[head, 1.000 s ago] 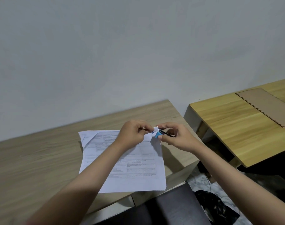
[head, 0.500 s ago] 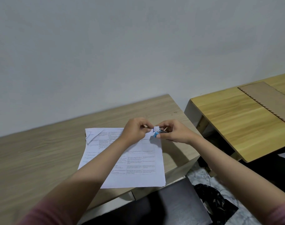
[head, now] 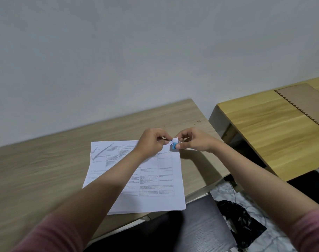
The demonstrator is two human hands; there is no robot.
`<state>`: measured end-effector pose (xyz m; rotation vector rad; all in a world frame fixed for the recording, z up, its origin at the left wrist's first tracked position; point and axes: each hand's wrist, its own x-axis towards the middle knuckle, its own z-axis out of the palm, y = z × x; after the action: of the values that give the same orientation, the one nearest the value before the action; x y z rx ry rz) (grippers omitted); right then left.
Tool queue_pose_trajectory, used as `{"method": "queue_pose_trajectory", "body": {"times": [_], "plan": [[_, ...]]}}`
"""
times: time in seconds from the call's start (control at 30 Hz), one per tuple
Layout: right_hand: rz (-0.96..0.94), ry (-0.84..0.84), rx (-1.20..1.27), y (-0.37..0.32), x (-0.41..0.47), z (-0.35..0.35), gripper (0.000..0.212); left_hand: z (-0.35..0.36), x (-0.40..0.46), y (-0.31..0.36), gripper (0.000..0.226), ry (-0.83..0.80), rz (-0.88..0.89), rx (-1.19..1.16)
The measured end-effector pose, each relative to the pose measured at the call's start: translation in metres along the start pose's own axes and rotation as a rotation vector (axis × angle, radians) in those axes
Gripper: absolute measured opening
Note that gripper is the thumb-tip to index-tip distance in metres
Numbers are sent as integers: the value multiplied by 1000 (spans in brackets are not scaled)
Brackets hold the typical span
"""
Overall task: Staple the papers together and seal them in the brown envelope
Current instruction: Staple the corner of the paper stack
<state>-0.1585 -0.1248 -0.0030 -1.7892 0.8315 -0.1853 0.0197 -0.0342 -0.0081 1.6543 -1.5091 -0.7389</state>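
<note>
I am seeing both hands meeting over the far right corner of the papers (head: pixel 155 179). The right hand (head: pixel 195 140) is pinching a small blue clip (head: pixel 174 146) between thumb and fingertips, its grip curled tight around it; thin metal arms are sticking out of the clip toward the palm. The clip is sitting on the upturned corner of the sheets, which is lifting off the surface as a small white tab. The left hand (head: pixel 151 143) is clenching its fingers toward that same corner, thumb and forefinger closing on the paper edge just beside the clip, though I cannot tell exactly how much paper it is holding.

The papers are lying as a loose stack on the pale wooden surface (head: pixel 46 170), printed tables facing up, the near edge hanging slightly past the surface's front edge. The far left corner of the stack is showing a folded-over sheet.

Both forearms are reaching in from below, with pink sleeves (head: pixel 51 235) showing at the bottom corners.

The brown envelope (head: pixel 304 100) is lying flat on a 2nd, yellower wooden surface (head: pixel 264 135) to the right, well apart from the papers and hands.
</note>
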Motion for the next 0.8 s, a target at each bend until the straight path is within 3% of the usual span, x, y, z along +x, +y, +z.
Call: {"method": "queue_pose_trajectory", "body": {"times": [0.47, 0.63, 0.8], "plan": [[-63, -7, -301, -6, 12, 11, 15, -3, 0, -15, 21, 19, -2, -19], [-82, 33, -318, -5, 14, 15, 9, -3, 0, -18, 18, 28, -1, -25], [-90, 51, -290, -1, 15, 16, 17, -1, 0, -24, 17, 49, -23, -17]]}}
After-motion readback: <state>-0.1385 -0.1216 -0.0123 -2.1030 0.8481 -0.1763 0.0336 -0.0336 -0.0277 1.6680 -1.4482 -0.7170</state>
